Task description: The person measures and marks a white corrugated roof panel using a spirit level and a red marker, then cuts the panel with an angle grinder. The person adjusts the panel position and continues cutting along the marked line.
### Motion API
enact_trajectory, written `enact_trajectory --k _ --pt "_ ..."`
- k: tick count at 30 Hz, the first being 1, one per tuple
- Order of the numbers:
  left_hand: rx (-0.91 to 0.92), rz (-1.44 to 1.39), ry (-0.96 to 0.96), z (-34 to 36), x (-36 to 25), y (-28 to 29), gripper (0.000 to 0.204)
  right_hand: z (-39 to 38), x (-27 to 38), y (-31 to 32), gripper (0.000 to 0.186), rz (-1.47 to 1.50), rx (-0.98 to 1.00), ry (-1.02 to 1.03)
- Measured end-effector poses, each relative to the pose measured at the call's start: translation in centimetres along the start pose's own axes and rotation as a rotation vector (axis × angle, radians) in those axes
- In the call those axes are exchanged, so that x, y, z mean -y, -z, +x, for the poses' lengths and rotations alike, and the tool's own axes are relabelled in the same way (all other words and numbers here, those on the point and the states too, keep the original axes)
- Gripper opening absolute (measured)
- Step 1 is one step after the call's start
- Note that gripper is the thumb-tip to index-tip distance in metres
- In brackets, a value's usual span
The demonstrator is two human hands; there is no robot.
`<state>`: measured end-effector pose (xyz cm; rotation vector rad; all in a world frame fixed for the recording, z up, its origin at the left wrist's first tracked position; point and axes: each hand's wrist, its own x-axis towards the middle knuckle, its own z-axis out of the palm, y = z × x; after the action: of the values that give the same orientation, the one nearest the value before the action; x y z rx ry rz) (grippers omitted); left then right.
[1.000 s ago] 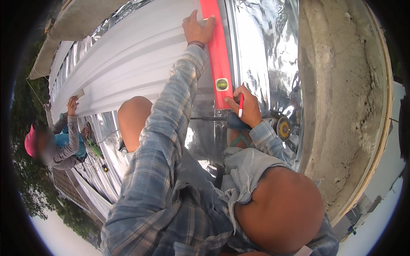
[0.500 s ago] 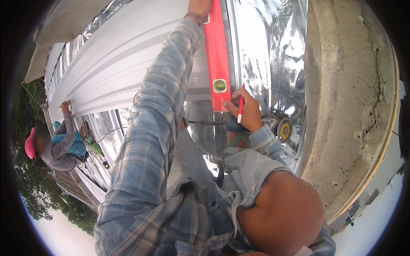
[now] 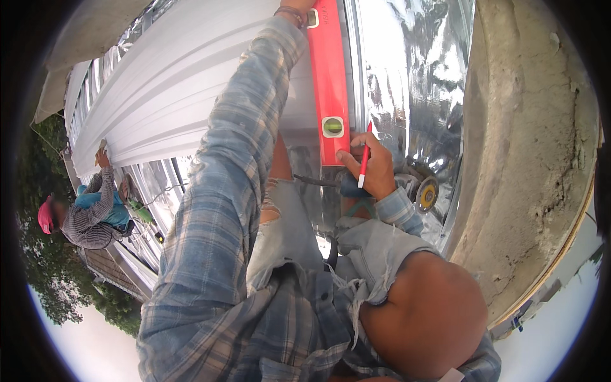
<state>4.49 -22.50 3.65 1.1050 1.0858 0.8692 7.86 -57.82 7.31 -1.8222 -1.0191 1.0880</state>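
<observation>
a red marker [image 3: 363, 162] is gripped in the right hand [image 3: 372, 170] beside the red spirit level [image 3: 329, 83]; the left hand's grip cannot be told.

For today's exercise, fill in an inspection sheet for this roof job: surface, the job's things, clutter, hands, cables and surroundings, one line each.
Surface: white ribbed roof sheet beside shiny foil sheet.
Job's things: red spirit level lying along the seam; red pencil at its edge.
Clutter: angle grinder on the foil.
Hands: left hand mostly cut off at the top, on the level; right hand holds the pencil.
Cables: dark cord below the level.
Surroundings: concrete wall; co-worker; trees.
</observation>
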Motion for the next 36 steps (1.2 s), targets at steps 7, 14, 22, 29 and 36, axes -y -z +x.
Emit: enact_trajectory --k 7,14,22,29,36 --pt "-0.031 -0.048 0.022 2.0 0.8 -0.2 0.073 0.1 -0.1 -0.1 0.031 -0.012 0.015 -0.022" --pt "0.010 -0.026 -0.073 3.2 1.7 -0.5 0.074 -0.1 0.6 0.3 0.031 -0.052 -0.023 0.025" --pt "0.022 -0.092 -0.048 2.4 1.1 -0.7 0.070 0.0 0.4 0.2 0.031 -0.078 -0.010 0.040" --pt "0.016 -0.070 -0.087 2.7 1.4 -0.4 0.068 0.0 0.1 0.2 0.032 -0.078 0.001 0.044" --pt "0.037 -0.122 -0.032 2.3 1.1 -0.6 0.068 0.1 0.2 0.3 0.033 -0.070 -0.018 0.065"
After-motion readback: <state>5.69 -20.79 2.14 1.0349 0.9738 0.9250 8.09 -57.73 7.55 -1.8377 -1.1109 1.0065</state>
